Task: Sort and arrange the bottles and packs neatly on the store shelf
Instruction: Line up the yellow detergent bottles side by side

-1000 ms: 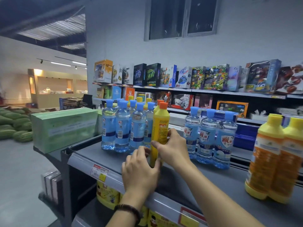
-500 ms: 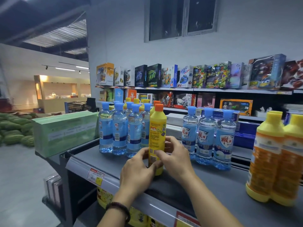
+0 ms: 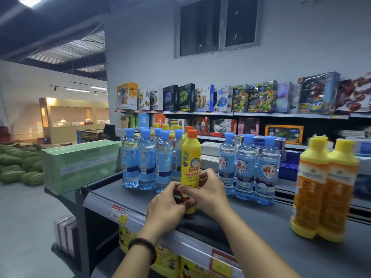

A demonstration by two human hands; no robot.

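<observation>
A yellow bottle with an orange cap [image 3: 190, 157] stands upright on the grey shelf top [image 3: 261, 223], label facing me. My left hand [image 3: 165, 205] and my right hand [image 3: 208, 192] both grip its lower part from either side. Left of it stands a cluster of clear blue-capped bottles [image 3: 146, 159], with yellow-capped ones behind. Three more blue-capped bottles [image 3: 248, 167] stand in a row to the right. Two orange bottles with yellow caps [image 3: 325, 187] stand at the far right.
A green pack [image 3: 80, 165] lies at the shelf's left end. Price tags [image 3: 119, 214] line the front rail, with yellow packs [image 3: 166, 259] on the shelf below. Toy boxes [image 3: 220, 99] fill the wall shelves behind. Watermelons [image 3: 18, 167] lie on the floor at left.
The yellow bottle, tilted a second ago, now stands upright and turned with its label facing me. Both hands slid down to its lower part.
</observation>
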